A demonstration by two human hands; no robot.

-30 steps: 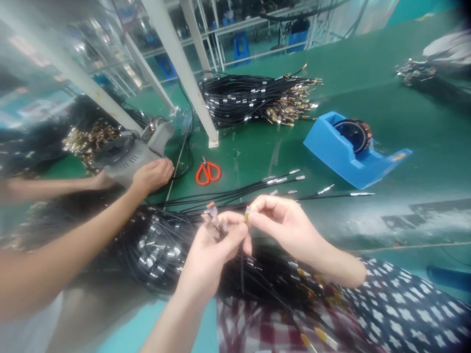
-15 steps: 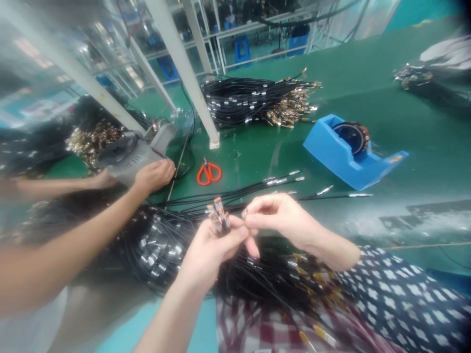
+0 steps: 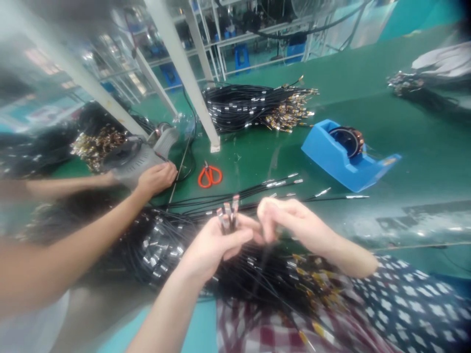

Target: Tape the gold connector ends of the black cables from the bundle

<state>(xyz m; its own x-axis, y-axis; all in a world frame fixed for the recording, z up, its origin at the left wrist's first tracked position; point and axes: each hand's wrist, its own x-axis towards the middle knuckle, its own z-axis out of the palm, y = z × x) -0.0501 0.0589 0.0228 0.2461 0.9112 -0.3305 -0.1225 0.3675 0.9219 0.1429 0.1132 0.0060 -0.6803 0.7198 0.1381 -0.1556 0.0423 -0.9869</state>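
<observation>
My left hand (image 3: 213,245) is closed round a small bunch of black cable ends (image 3: 228,215) whose metal tips stand upright above my fingers. My right hand (image 3: 290,223) sits just to the right of it, fingers curled in a pinch close to that bunch; what it pinches is too blurred to name. Both hands hover over a large pile of black cables (image 3: 257,279) that spills from the green bench onto my lap. Several loose cables with silver tips (image 3: 283,182) lie on the bench just beyond my hands.
A co-worker's hand (image 3: 156,177) rests on a grey heat gun (image 3: 138,154) at the left. Orange scissors (image 3: 209,175), a blue tape dispenser (image 3: 346,154), a white frame post (image 3: 191,78) and another cable bundle (image 3: 257,105) stand farther back.
My left hand has raised the bunch of cable ends and shifted a little right. My right hand has closed in and dropped lower beside it. The co-worker's hand stays on the heat gun.
</observation>
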